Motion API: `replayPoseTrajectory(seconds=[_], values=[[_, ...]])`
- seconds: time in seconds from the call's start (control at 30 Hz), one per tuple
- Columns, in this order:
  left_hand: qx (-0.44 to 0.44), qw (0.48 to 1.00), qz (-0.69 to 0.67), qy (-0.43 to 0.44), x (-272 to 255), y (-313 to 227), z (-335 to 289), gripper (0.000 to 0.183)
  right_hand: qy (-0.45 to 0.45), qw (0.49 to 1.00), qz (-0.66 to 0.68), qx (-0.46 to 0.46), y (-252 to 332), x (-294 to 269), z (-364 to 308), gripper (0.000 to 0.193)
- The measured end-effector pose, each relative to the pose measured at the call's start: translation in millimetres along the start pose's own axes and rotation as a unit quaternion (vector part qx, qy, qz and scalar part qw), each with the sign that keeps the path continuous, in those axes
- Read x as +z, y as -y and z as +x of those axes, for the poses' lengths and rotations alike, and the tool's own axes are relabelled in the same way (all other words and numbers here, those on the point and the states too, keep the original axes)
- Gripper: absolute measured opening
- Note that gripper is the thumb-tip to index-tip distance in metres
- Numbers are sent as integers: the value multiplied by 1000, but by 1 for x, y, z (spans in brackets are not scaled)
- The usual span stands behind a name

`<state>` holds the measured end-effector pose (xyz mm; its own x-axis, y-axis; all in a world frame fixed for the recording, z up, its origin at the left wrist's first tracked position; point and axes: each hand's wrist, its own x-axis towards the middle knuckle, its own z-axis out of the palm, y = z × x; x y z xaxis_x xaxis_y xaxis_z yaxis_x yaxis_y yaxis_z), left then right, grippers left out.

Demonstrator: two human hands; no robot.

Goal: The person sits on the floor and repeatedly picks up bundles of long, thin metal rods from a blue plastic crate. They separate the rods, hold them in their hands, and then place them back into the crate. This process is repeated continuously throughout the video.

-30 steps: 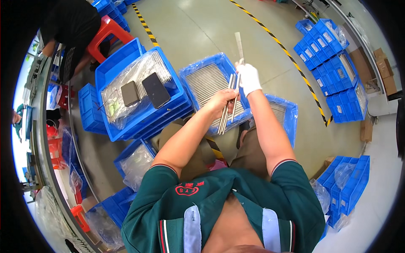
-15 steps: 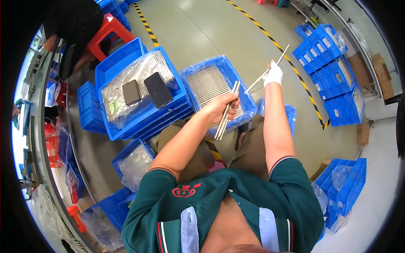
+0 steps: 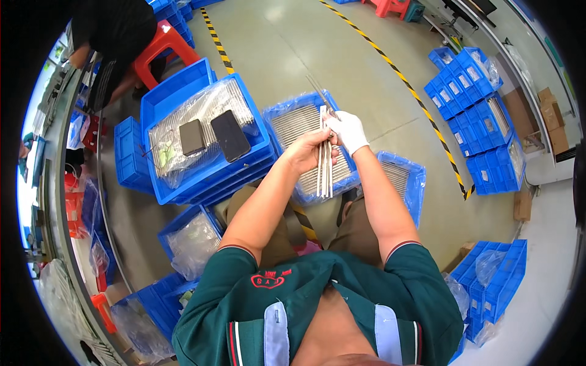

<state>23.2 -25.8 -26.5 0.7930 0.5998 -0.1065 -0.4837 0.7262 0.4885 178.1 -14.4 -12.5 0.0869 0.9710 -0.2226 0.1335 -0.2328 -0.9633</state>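
My bare left hand [image 3: 307,150] is closed round a small bundle of thin silvery metal rods [image 3: 325,174], held roughly upright in front of me. My right hand [image 3: 349,130], in a white glove, is close against the bundle's upper part. A single metal rod [image 3: 317,90], smeared by motion, points up and away from the right fingers, which seem pinched on it. Below both hands is a blue bin [image 3: 269,116] lined with clear plastic, holding rows of similar rods [image 3: 293,125]. The right fingertips are partly hidden behind the rods.
Left of the bin, stacked blue crates [image 3: 261,160] carry bagged rods, a black phone [image 3: 230,135] and a small dark box [image 3: 191,136]. Another rod bin [image 3: 420,177] is at right. Stacked bins [image 3: 455,91] stand far right. A person [image 3: 116,36] is near a red stool [image 3: 160,52].
My right hand has come leftward and down with its rod, from out at the right to beside the left hand's bundle. The left hand has shifted slightly left, still holding the rods.
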Motion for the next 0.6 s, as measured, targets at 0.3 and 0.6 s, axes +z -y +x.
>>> replayPoseTrajectory(seconds=[0.3, 0.6], values=[[99, 984, 13, -150, -4, -14, 5, 24, 28, 993, 97, 61, -18, -23, 2, 20], [223, 945, -39, -235, -19, -47, 12, 30, 100, 971, 211, 51, 38, -22, -67, 37]])
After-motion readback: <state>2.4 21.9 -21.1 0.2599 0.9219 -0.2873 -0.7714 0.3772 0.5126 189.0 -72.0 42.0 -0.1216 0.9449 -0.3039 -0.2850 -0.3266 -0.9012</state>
